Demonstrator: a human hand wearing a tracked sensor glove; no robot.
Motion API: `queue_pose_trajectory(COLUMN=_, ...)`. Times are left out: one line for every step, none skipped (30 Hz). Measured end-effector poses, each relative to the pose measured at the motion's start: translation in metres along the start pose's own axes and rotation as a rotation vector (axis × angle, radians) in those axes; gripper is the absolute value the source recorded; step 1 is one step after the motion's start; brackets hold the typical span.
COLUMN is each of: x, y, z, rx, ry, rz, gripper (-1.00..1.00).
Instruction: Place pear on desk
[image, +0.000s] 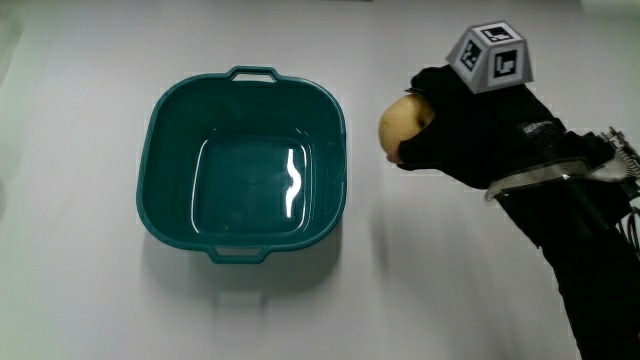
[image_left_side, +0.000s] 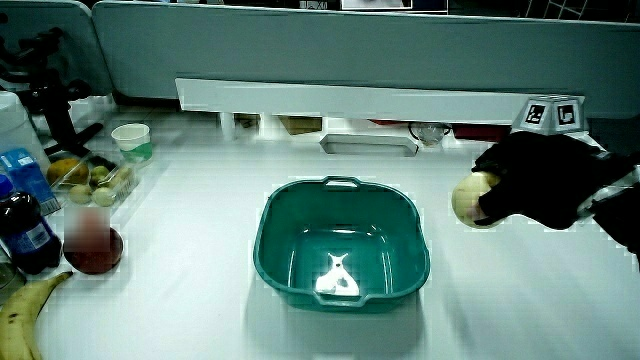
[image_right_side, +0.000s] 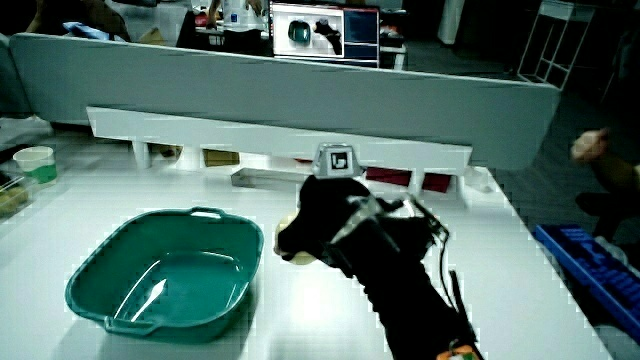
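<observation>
A pale yellow pear (image: 402, 122) is held in the black-gloved hand (image: 440, 135), whose fingers curl around it. The hand with the pear is beside the teal basin (image: 165, 110), over the bare white table. In both side views the pear (image_left_side: 468, 200) (image_right_side: 292, 254) shows at the hand's fingertips, close to the table surface; whether it touches the table I cannot tell. The patterned cube (image: 488, 57) sits on the back of the hand. The basin (image_left_side: 280, 215) (image_right_side: 100, 272) holds nothing.
At the table's edge in a side view lie a banana (image_left_side: 22, 310), a dark bottle (image_left_side: 25, 235), a red-filled bowl (image_left_side: 92, 248), a fruit tray (image_left_side: 90, 178) and a white cup (image_left_side: 132, 141). A low partition with a white shelf (image_left_side: 350, 100) runs along the table.
</observation>
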Motion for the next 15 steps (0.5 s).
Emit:
queue_pose_trajectory(x=0.007, y=0.002, z=-0.002, rx=-0.009, ry=0.005, rz=-0.018, gripper=0.00)
queue_pose_trajectory(x=0.014, y=0.004, z=-0.005, rx=-0.010, ry=0.005, rz=-0.040, gripper=0.00)
queue_pose_trajectory(x=0.018, y=0.003, z=-0.006, rx=-0.011, ry=0.028, rz=-0.035, gripper=0.00)
queue_pose_trajectory(x=0.025, y=0.004, z=-0.008, rx=-0.025, ry=0.025, rz=-0.062, gripper=0.00)
queue_pose_trajectory(x=0.031, y=0.005, z=-0.011, rx=-0.015, ry=0.032, rz=-0.082, gripper=0.00)
queue_pose_trajectory(x=0.037, y=0.007, z=-0.015, rx=-0.020, ry=0.013, rz=-0.115, gripper=0.00)
queue_pose_trajectory(x=0.044, y=0.010, z=-0.020, rx=-0.039, ry=0.020, rz=-0.133, gripper=0.00)
queue_pose_trajectory(x=0.049, y=0.011, z=-0.023, rx=-0.049, ry=0.025, rz=-0.146, gripper=0.00)
queue_pose_trajectory(x=0.053, y=0.012, z=-0.026, rx=-0.069, ry=0.049, rz=-0.119, gripper=0.00)
queue_pose_trajectory(x=0.059, y=0.014, z=-0.029, rx=-0.069, ry=0.054, rz=-0.156, gripper=0.00)
queue_pose_trajectory(x=0.066, y=0.016, z=-0.034, rx=-0.071, ry=0.046, rz=-0.187, gripper=0.00)
queue_pose_trajectory(x=0.071, y=0.017, z=-0.037, rx=-0.054, ry=0.047, rz=-0.202, gripper=0.00)
queue_pose_trajectory(x=0.074, y=0.018, z=-0.040, rx=-0.075, ry=0.062, rz=-0.196, gripper=0.00)
queue_pose_trajectory(x=0.077, y=0.018, z=-0.042, rx=-0.076, ry=0.066, rz=-0.202, gripper=0.00)
queue_pose_trajectory(x=0.081, y=0.020, z=-0.046, rx=-0.079, ry=0.062, rz=-0.222, gripper=0.00)
